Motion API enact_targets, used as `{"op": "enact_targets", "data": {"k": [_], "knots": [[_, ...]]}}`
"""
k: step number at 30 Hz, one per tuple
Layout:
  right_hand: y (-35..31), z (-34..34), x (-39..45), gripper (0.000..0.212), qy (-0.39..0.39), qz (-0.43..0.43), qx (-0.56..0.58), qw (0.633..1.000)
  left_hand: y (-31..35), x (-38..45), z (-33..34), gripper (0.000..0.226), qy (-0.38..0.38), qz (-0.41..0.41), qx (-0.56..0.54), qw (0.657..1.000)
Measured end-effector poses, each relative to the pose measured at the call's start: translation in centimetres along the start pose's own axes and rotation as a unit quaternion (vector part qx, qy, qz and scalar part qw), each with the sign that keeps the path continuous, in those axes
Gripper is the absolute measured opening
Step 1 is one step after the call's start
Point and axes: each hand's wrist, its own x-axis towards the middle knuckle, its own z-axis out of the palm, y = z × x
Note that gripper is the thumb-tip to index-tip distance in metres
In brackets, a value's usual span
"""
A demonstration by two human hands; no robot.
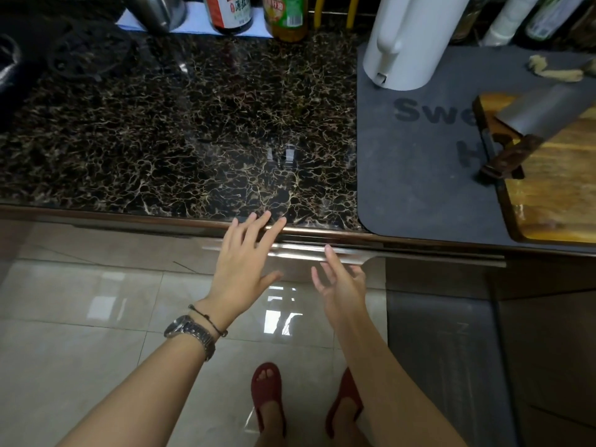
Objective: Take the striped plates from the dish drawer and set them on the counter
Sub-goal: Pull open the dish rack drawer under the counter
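Note:
A dark marbled counter (180, 130) fills the upper half of the head view. Under its front edge runs a long silver drawer handle (419, 254). My left hand (245, 262) reaches forward with fingers spread, its fingertips over the counter's front edge, holding nothing. My right hand (342, 282) hovers just in front of the handle, fingers apart and empty. No striped plates show; the drawer's inside is hidden.
A grey mat (419, 175) lies on the counter at right, bearing a white kettle (409, 40) and a wooden cutting board (554, 188) with a cleaver (535, 117). Bottles (230, 11) stand at the back. Below are floor tiles and my red slippers (267, 391).

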Motion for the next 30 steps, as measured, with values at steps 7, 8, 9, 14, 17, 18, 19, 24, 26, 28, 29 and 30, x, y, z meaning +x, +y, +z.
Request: {"op": "enact_targets", "data": {"k": [7,8,9,14,17,18,19,24,26,28,29,30], "knots": [[0.7,-0.6,-1.2,0.051,0.018,0.008,-0.015,1.0,0.2,0.2,0.7,0.099,0.013,-0.017,-0.021,1.0],[0.7,-0.6,-1.3,0.049,0.022,0.011,-0.018,1.0,0.2,0.2,0.8,0.097,0.018,-0.02,-0.022,0.999],[0.8,-0.6,-1.3,0.045,0.026,0.013,-0.024,0.999,0.2,0.2,1.0,0.095,0.022,-0.021,-0.023,0.999],[1.2,-1.0,-1.0,0.038,0.022,-0.004,-0.053,0.998,0.2,0.5,1.5,0.09,0.038,-0.023,-0.014,0.999],[1.6,-1.6,-1.0,0.027,0.014,-0.05,-0.15,0.987,0.2,0.7,1.9,0.089,0.047,-0.028,-0.009,0.998],[1.8,-1.8,-1.0,0.027,0.023,-0.063,-0.166,0.984,0.1,0.7,2.0,0.09,0.047,-0.029,-0.007,0.998],[2.0,-1.9,-1.1,0.027,0.035,-0.067,-0.167,0.983,0.1,0.7,2.1,0.094,0.045,-0.029,-0.005,0.999],[3.2,-2.8,-2.3,0.047,0.057,-0.022,-0.032,0.998,-0.1,0.3,2.2,0.12,0.012,-0.01,0.02,1.0],[3.6,-2.7,-3.0,0.047,0.106,-0.037,-0.055,0.992,-0.2,-0.1,2.2,0.128,0.002,-0.014,0.013,1.0],[3.8,-3.0,-3.7,0.058,0.199,-0.102,-0.118,0.968,-0.2,-1.0,2.2,0.129,0.009,-0.035,-0.013,0.999],[3.8,-3.4,-4.0,0.064,0.242,-0.166,-0.175,0.94,-0.1,-1.6,2.3,0.125,0.017,-0.041,-0.027,0.999],[3.7,-4.0,-4.3,0.07,0.262,-0.237,-0.256,0.899,0.0,-2.3,2.5,0.118,0.029,-0.04,-0.044,0.998]]}}
